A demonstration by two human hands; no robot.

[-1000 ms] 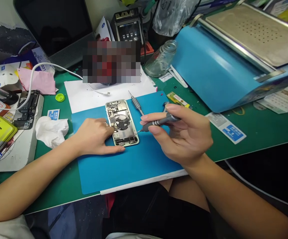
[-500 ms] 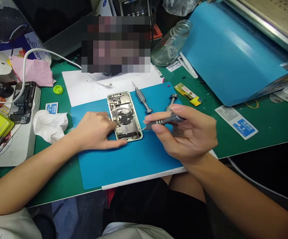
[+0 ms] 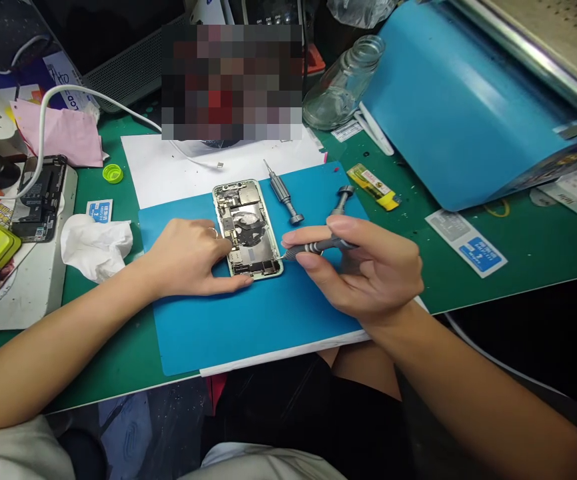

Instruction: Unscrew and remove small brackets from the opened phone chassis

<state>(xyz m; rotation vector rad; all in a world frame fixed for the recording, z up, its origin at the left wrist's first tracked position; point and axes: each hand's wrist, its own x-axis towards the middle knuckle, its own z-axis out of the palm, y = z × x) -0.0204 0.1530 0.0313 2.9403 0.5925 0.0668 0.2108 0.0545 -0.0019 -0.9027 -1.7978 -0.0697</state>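
Observation:
An opened phone (image 3: 263,235) lies on a blue mat (image 3: 248,320), its circuit board and inner parts bare. Gripping the phone's left side, my left hand (image 3: 188,260) has its fingers curled at the edge and its thumb along the bottom corner. My right hand (image 3: 368,267) pinches a grey screwdriver (image 3: 316,248) between thumb and fingers. The thin tip is at the phone's lower right edge; whether it touches I cannot tell. A second screwdriver (image 3: 283,195) rests on the mat right of the phone. Behind my right fingers stands out the end of another grey tool (image 3: 343,197).
Left are crumpled tissue (image 3: 96,248), a green cap (image 3: 112,174) and another opened phone (image 3: 41,203) on a white box. A white cable (image 3: 113,101) arches over white paper (image 3: 161,170). To the right are a yellow packet (image 3: 373,187), a glass jar (image 3: 336,87) and a large blue machine (image 3: 433,107).
The whole view has shifted slightly. My right hand and the screwdriver have barely moved relative to the phone, the tip staying at its lower right edge. My left hand keeps its hold.

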